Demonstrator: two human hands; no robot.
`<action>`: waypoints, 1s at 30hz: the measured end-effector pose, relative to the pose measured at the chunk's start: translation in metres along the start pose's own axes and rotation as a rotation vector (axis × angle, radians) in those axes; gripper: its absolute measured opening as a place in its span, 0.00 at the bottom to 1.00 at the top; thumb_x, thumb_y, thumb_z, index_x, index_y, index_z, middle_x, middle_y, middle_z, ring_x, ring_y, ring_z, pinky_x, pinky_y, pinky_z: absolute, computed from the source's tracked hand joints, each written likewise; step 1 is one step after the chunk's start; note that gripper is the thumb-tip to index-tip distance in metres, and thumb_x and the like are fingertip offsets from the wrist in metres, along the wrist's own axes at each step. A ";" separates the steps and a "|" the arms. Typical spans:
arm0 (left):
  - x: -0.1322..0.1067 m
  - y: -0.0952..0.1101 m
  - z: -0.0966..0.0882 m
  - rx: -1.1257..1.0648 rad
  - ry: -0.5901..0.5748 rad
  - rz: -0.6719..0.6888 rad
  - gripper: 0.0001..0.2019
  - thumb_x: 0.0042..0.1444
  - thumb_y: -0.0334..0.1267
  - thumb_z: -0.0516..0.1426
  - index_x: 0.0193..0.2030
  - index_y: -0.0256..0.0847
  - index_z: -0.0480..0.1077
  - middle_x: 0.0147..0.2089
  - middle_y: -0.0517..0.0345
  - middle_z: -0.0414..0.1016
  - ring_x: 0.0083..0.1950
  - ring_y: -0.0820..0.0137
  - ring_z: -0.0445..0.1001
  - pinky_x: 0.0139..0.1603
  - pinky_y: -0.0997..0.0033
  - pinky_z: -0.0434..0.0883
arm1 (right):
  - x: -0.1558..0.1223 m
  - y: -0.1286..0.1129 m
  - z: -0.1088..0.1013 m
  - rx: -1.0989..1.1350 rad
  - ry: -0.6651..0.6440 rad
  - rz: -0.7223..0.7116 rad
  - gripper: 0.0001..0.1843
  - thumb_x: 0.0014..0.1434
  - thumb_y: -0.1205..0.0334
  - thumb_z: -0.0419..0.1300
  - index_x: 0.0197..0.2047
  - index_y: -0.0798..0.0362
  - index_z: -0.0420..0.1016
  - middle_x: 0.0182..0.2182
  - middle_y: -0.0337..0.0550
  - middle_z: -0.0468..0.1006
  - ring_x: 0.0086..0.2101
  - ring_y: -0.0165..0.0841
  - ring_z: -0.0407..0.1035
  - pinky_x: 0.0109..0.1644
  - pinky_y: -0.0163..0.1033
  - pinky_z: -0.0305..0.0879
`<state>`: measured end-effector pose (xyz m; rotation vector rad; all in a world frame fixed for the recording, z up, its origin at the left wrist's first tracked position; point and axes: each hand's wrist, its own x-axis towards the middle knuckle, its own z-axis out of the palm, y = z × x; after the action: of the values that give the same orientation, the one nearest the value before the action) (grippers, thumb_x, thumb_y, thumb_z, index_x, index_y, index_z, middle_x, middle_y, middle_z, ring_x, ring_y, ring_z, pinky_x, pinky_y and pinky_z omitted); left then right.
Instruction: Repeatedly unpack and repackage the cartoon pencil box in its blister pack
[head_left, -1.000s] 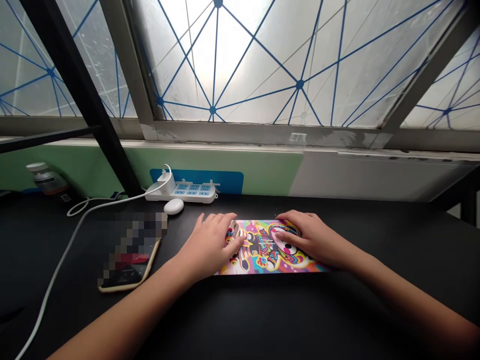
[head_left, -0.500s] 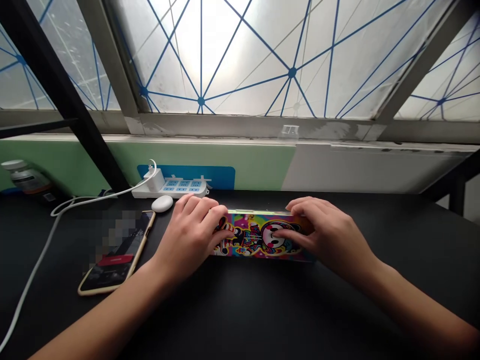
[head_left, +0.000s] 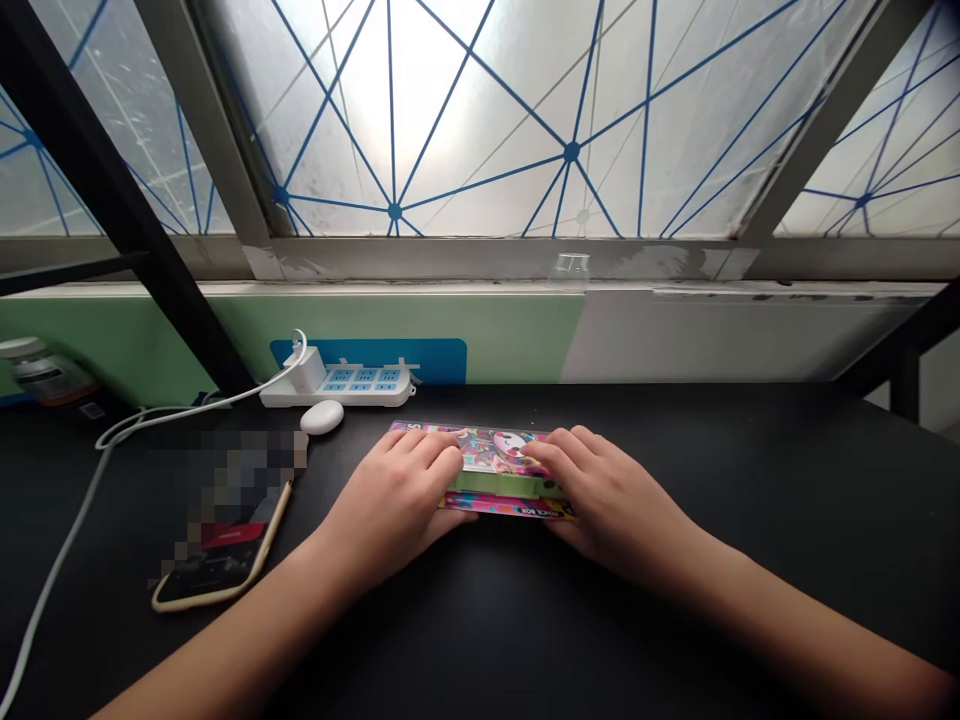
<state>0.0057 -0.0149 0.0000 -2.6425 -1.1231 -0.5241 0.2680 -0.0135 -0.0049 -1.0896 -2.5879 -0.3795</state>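
A colourful pencil box (head_left: 491, 455) with a cartoon panda print lies on the black desk in front of me. Its near side shows a light green strip and, below that, a bright printed band with the words "PENCIL BOX". My left hand (head_left: 412, 480) grips the left end, fingers over the top and thumb at the lower near edge. At the right end my right hand (head_left: 600, 490) holds it the same way, fingers on top and thumb low in front. Both ends of the box are partly hidden under my hands.
Left of the box lies a phone (head_left: 232, 560) in a pale-edged case, its screen partly blurred. Behind it are a white oval case (head_left: 322, 417) and a power strip (head_left: 352, 385) with a charger and white cable (head_left: 82, 500). A bottle (head_left: 52, 375) stands far left.
The pencil box has turned over in my hands: the panda side that faced me now faces up, and the green strip shows at the near side. My right hand has shifted left.
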 end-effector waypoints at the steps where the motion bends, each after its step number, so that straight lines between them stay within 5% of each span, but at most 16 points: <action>1: 0.000 -0.001 0.001 -0.019 -0.006 -0.003 0.17 0.58 0.51 0.64 0.42 0.41 0.68 0.50 0.44 0.78 0.48 0.51 0.75 0.48 0.51 0.71 | 0.000 0.001 0.001 0.009 -0.025 -0.014 0.25 0.54 0.67 0.60 0.56 0.55 0.68 0.43 0.53 0.75 0.39 0.46 0.66 0.41 0.48 0.67; 6: -0.002 -0.007 0.006 -0.083 -0.014 -0.057 0.21 0.63 0.53 0.60 0.53 0.39 0.67 0.53 0.45 0.77 0.52 0.53 0.73 0.51 0.53 0.70 | -0.001 0.003 0.005 0.072 -0.088 -0.048 0.30 0.53 0.69 0.61 0.60 0.55 0.67 0.49 0.55 0.74 0.44 0.48 0.66 0.48 0.52 0.68; 12: -0.007 -0.016 0.019 -0.072 -0.122 -0.195 0.32 0.61 0.56 0.60 0.66 0.41 0.62 0.69 0.39 0.65 0.68 0.45 0.63 0.66 0.39 0.58 | 0.000 -0.003 0.000 0.192 -0.094 -0.048 0.28 0.59 0.57 0.64 0.61 0.50 0.67 0.51 0.55 0.74 0.47 0.48 0.68 0.51 0.55 0.69; 18: -0.006 -0.015 0.017 -0.092 -0.124 -0.202 0.30 0.58 0.53 0.61 0.65 0.43 0.64 0.66 0.41 0.68 0.66 0.46 0.64 0.66 0.40 0.59 | -0.001 0.003 0.004 0.261 -0.091 0.024 0.26 0.63 0.54 0.63 0.62 0.48 0.67 0.57 0.55 0.72 0.55 0.49 0.67 0.58 0.56 0.67; 23: -0.004 -0.014 0.010 -0.092 -0.155 -0.205 0.32 0.55 0.52 0.63 0.64 0.42 0.65 0.63 0.41 0.69 0.62 0.46 0.66 0.62 0.41 0.62 | -0.002 0.027 0.011 0.324 -0.195 0.153 0.40 0.59 0.41 0.64 0.67 0.51 0.59 0.66 0.59 0.64 0.64 0.52 0.58 0.65 0.59 0.60; 30: -0.005 -0.016 0.008 -0.153 -0.158 -0.196 0.34 0.55 0.52 0.63 0.66 0.42 0.64 0.63 0.44 0.69 0.63 0.48 0.65 0.62 0.46 0.63 | 0.001 0.034 0.010 0.453 -0.269 0.217 0.42 0.56 0.42 0.66 0.67 0.48 0.57 0.65 0.53 0.64 0.58 0.48 0.66 0.60 0.52 0.66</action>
<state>-0.0079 -0.0045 -0.0080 -2.7604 -1.4547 -0.4601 0.2900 0.0134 -0.0101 -1.2945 -2.5486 0.4122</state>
